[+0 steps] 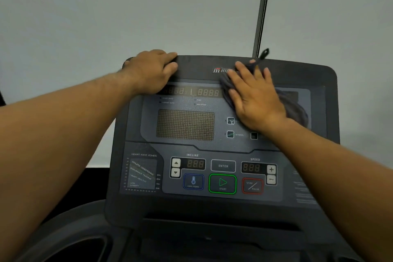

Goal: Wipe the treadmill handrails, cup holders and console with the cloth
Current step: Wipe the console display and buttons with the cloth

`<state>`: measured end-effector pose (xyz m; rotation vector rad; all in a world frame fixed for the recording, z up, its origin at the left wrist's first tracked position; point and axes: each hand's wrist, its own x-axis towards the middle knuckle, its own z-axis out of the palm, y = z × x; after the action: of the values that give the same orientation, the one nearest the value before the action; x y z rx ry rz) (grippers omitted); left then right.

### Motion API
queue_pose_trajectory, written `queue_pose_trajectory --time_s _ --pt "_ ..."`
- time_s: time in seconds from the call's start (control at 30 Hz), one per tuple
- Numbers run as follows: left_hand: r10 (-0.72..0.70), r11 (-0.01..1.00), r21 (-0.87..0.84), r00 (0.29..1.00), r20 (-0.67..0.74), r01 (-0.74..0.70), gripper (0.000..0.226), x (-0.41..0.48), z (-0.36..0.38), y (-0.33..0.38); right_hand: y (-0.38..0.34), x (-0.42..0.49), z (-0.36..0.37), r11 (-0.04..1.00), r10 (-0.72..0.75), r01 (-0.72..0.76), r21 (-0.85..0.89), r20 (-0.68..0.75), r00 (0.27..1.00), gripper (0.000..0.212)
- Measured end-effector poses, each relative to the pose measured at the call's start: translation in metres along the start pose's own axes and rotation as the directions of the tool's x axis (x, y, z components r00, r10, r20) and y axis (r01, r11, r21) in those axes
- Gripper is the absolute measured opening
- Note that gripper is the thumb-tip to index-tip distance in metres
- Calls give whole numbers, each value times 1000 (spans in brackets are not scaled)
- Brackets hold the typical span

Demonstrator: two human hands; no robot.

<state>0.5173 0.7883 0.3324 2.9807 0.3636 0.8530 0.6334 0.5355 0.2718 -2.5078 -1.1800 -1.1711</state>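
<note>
The left hand (152,70) grasps the top left edge of the console (314,155), fingers curled over its rim. The right hand (253,95) lies released and flat, fingers spread, pressing the grey cloth (295,106) onto the console's upper right, just below the top edge. The cloth bunches out toward the right border. The lower button panel lies uncovered, and a cup holder (80,249) sits at lower left.
</note>
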Motion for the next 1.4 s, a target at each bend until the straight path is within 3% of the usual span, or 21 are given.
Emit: queue_pose_trajectory --time_s 0.17,0.3,0.43,0.63,0.77,0.9,1.0,1.13,1.27,1.33,1.4 --pt "-48 999 -28 998 -28 47 64 3 1 2 -41 -9 9 992 -124 125 -24 37 992 54" --pt "-47 999 -25 999 28 47 59 2 -4 -2 -6 -32 3 964 -259 262 -40 71 963 53" --pt "-29 998 -61 999 16 30 68 1 -2 -3 25 -13 -6 993 -113 115 -32 71 991 59" --pt "-22 996 -85 1000 -5 21 67 1 3 -4 -38 23 3 1000 7 -8 -24 -28 1000 55" --pt "-8 997 -75 1000 1 8 68 -2 -2 -3 -59 12 6 988 -151 153 -37 43 988 54" --pt "-4 997 -71 999 33 6 65 -8 -9 -3 -22 -16 4 944 -324 328 -30 96 941 53" --pt "21 997 -72 999 49 -17 55 -11 -10 -4 5 -9 -2 973 -223 227 -48 83 971 55" --pt "11 996 -89 998 54 -7 34 -12 -15 -7 -27 26 -2 999 -51 51 -19 9 999 56" --pt "13 993 -116 1000 5 -13 44 -21 -15 -11 -84 43 9 1000 -8 7 -20 -24 1000 53" --pt "-8 992 -126 997 -71 -2 44 -28 -13 -20 -101 38 12 997 -74 74 -35 -1 997 53" --pt "-35 993 -114 989 -145 18 34 -34 -10 -31 -103 23 12 968 -247 250 -37 57 967 53"
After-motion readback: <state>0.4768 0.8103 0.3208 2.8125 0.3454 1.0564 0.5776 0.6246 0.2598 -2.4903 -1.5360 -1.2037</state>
